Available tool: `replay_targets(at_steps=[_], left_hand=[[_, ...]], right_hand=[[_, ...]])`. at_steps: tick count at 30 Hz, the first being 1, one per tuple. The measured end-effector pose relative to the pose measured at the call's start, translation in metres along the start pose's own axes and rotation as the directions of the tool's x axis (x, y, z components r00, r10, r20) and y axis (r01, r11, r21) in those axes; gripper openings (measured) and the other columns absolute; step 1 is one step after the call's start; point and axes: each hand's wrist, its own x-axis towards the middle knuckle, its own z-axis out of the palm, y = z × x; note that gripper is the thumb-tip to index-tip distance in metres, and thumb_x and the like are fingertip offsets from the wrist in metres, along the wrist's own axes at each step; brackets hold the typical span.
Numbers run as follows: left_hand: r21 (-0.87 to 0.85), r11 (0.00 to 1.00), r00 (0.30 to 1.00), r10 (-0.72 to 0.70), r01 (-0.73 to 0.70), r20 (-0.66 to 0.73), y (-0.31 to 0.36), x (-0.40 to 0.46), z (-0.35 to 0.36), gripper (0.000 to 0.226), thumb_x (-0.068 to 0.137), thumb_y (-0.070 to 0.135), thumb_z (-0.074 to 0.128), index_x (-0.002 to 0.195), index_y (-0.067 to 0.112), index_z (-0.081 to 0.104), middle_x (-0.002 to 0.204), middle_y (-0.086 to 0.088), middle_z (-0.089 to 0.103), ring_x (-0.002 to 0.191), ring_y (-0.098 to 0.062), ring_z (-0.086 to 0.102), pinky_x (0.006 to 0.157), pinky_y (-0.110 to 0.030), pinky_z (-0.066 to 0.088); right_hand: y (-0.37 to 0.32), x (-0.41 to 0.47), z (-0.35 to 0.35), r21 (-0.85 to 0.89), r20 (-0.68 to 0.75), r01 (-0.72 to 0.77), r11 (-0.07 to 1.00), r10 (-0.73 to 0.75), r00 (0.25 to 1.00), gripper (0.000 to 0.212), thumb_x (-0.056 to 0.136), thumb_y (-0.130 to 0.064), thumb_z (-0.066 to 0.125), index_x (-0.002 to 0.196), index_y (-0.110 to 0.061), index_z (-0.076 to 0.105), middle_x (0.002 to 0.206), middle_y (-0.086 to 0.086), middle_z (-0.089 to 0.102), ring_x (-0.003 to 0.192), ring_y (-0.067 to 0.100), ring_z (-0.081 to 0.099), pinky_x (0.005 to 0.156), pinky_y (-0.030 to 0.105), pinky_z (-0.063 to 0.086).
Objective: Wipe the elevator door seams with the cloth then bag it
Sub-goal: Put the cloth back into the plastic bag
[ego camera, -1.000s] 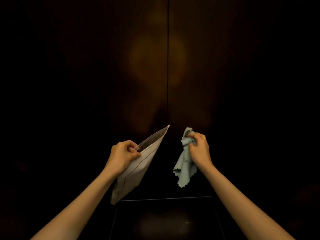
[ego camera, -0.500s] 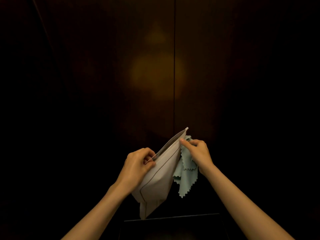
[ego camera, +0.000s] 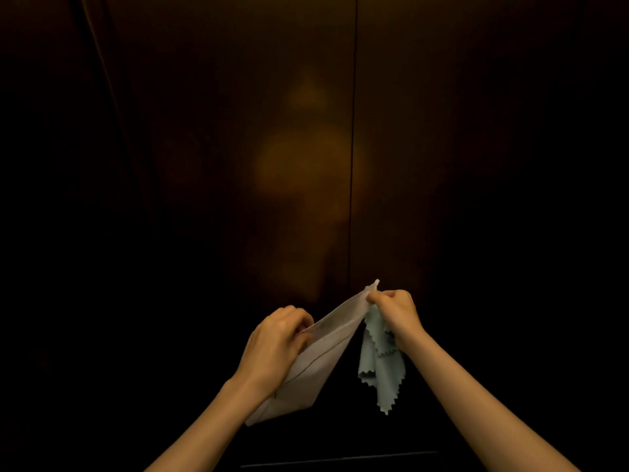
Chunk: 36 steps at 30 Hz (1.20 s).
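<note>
Before the dark door (ego camera: pixel 476 165) and its seam (ego camera: pixel 352 165), the left hand (ego camera: pixel 275 345) grips the bag (ego camera: pixel 326 352) near its mouth while the right hand (ego camera: pixel 396 315) pinches the bag's top corner with the cloth (ego camera: pixel 381 369) hanging below it.

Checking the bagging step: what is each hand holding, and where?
Left hand grips the bag at its near mouth edge. Right hand pinches the bag's far top corner and holds the cloth by its upper end.
</note>
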Motion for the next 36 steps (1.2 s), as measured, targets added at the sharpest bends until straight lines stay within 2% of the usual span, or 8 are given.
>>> replay_targets(at_steps=[4, 7, 10, 12, 17, 24, 31, 36], left_hand=[[-0.08, 0.984, 0.978, -0.166, 0.157, -0.126, -0.009, 0.009, -0.002, 0.009, 0.083, 0.018, 0.068, 0.081, 0.025, 0.062, 0.077, 0.011, 0.057, 0.071, -0.003, 0.055, 0.066, -0.024, 0.047], [-0.232, 0.89, 0.882, -0.436, 0.393, -0.179, -0.018, 0.02, -0.007, 0.009, 0.083, 0.023, 0.067, 0.075, 0.019, 0.065, 0.068, 0.004, 0.06, 0.064, -0.008, 0.055, 0.06, -0.026, 0.043], [-0.494, 0.633, 0.694, -0.715, 0.596, -0.079, -0.032, 0.031, -0.008, 0.022, 0.089, 0.024, 0.062, 0.069, 0.015, 0.064, 0.061, -0.002, 0.058, 0.058, -0.016, 0.053, 0.059, -0.031, 0.043], [-0.54, 0.583, 0.659, -0.749, 0.607, -0.068, -0.038, 0.035, -0.005, 0.023, 0.091, 0.023, 0.059, 0.07, 0.013, 0.063, 0.062, -0.006, 0.059, 0.059, -0.021, 0.056, 0.061, -0.035, 0.046], [-0.416, 0.704, 0.745, -0.662, 0.576, -0.089, -0.028, 0.04, -0.007, 0.02, 0.091, 0.026, 0.057, 0.077, 0.015, 0.067, 0.075, -0.006, 0.066, 0.073, -0.019, 0.061, 0.066, -0.034, 0.047], [-0.177, 0.82, 0.825, -0.561, 0.544, -0.067, -0.02, 0.039, -0.008, 0.019, 0.091, 0.028, 0.056, 0.076, 0.02, 0.063, 0.066, -0.001, 0.061, 0.062, -0.016, 0.056, 0.057, -0.029, 0.041], [-0.088, 0.854, 0.858, -0.513, 0.512, 0.013, -0.012, 0.04, -0.008, 0.017, 0.091, 0.029, 0.055, 0.079, 0.022, 0.065, 0.075, 0.0, 0.065, 0.072, -0.015, 0.061, 0.068, -0.036, 0.052], [-0.172, 0.848, 0.865, -0.499, 0.5, 0.053, -0.004, 0.042, -0.01, 0.02, 0.089, 0.031, 0.059, 0.073, 0.022, 0.065, 0.074, -0.006, 0.067, 0.069, -0.019, 0.061, 0.06, -0.031, 0.044]], right_hand=[[0.005, -0.001, 0.001, -0.048, 0.02, 0.047, 0.998, -0.046, 0.999, 0.016, 0.078, -0.004, 0.054, 0.063, -0.001, 0.056, 0.062, 0.013, 0.049, 0.057, 0.023, 0.046, 0.055, 0.032, 0.037], [0.011, -0.001, 0.003, -0.102, 0.023, 0.086, 0.991, -0.084, 0.996, 0.012, 0.074, 0.001, 0.052, 0.073, 0.009, 0.06, 0.081, 0.022, 0.06, 0.074, 0.03, 0.058, 0.06, 0.03, 0.044], [0.014, -0.009, 0.003, -0.278, 0.047, 0.196, 0.94, -0.19, 0.981, 0.013, 0.08, 0.002, 0.056, 0.083, -0.007, 0.065, 0.103, 0.002, 0.052, 0.095, 0.011, 0.048, 0.076, 0.019, 0.037], [0.016, -0.013, 0.004, -0.366, 0.094, 0.264, 0.892, -0.246, 0.965, 0.018, 0.085, -0.002, 0.058, 0.101, -0.005, 0.066, 0.109, -0.004, 0.043, 0.102, 0.007, 0.042, 0.086, 0.016, 0.032], [0.005, -0.012, -0.002, -0.276, 0.08, 0.265, 0.924, -0.253, 0.964, 0.018, 0.087, -0.025, 0.064, 0.097, -0.01, 0.068, 0.11, 0.0, 0.05, 0.108, 0.012, 0.048, 0.086, 0.02, 0.032], [-0.041, -0.019, -0.028, -0.005, -0.306, 0.333, 0.943, -0.318, 0.897, 0.017, 0.087, -0.003, 0.06, 0.103, -0.006, 0.064, 0.127, 0.002, 0.047, 0.117, 0.013, 0.046, 0.097, 0.018, 0.031], [-0.091, -0.033, -0.041, 0.644, -0.441, 0.462, 0.61, -0.198, 0.875, 0.044, 0.08, 0.017, 0.05, 0.109, -0.015, 0.041, 0.102, 0.003, 0.054, 0.086, 0.011, 0.06, 0.067, 0.017, 0.053], [-0.083, -0.031, -0.028, 0.756, -0.397, 0.383, 0.531, -0.094, 0.913, 0.043, 0.079, 0.018, 0.05, 0.115, -0.005, 0.052, 0.098, 0.007, 0.061, 0.082, 0.012, 0.063, 0.065, 0.016, 0.053]])
